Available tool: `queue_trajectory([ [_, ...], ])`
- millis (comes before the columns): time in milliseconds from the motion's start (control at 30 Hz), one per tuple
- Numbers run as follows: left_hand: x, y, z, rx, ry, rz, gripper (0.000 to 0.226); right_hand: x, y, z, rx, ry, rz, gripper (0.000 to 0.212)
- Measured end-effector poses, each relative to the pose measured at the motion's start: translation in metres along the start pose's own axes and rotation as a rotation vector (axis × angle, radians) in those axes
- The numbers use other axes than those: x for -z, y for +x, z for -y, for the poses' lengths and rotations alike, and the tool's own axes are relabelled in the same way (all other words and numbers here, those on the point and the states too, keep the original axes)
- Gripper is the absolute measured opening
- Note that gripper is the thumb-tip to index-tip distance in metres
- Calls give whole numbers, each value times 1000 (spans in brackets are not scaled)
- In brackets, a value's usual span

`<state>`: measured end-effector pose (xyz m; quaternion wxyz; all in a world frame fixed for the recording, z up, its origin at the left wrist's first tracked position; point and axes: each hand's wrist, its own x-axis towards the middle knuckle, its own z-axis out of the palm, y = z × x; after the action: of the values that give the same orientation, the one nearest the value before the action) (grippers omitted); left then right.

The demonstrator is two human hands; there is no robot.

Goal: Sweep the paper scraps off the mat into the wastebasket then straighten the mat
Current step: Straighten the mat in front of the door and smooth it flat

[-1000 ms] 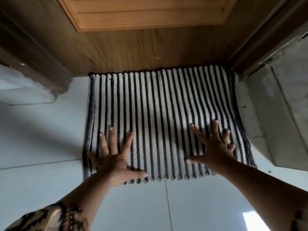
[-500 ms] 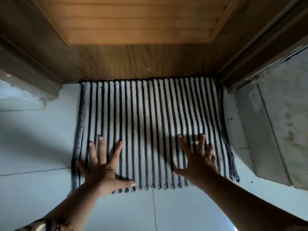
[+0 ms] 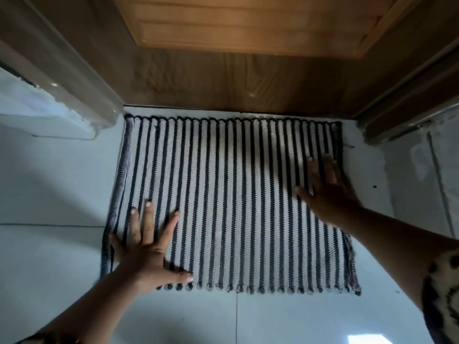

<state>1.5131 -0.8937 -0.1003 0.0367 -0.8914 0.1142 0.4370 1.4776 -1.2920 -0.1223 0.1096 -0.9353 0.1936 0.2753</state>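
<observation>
Both hands lie flat with fingers spread on the striped mat (image 3: 228,199), left hand (image 3: 146,254) near its left corner, right hand (image 3: 327,192) farther up by its right edge.

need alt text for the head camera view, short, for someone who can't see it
Two bare hands press flat on a black-and-white striped mat lying on a pale tiled floor in front of a wooden door: the left hand near the mat's near-left corner, the right hand farther up by its right edge. No paper scraps show on the mat.
</observation>
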Motion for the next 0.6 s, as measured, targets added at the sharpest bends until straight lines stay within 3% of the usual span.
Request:
queue_trajectory([
  [133,-1,2,0,-45,3,-93,132,6,20,15,-85,19,-89,83],
  [233,8,11,-6,-90,23,-280,118,13,41,49,0,45,-66,78],
  [500,69,92,-25,-123,80,-498,103,16,58,49,-39,-66,-102,93],
  [600,66,97,-25,-132,95,-554,100,18,80,33,-207,81,-178,101],
])
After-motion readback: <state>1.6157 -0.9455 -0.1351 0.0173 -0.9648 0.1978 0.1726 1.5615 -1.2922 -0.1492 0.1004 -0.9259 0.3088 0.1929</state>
